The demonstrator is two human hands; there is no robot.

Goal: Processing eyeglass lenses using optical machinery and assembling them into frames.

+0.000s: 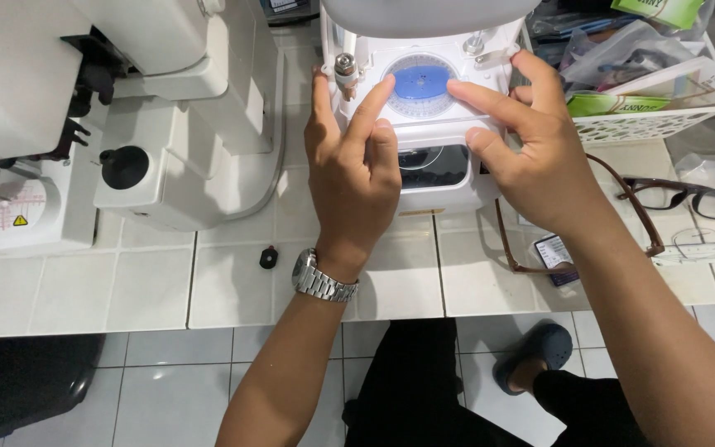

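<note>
So both hands are up on the small white lens-centering machine (424,124) at the far side of the tiled counter (151,281). Left hand (351,178) has its index finger on the blue lens (420,82), nothing gripped. Right hand (531,149) rests fingertips spread along the dial's right edge. Brown glasses (631,215) sit just right.
</note>
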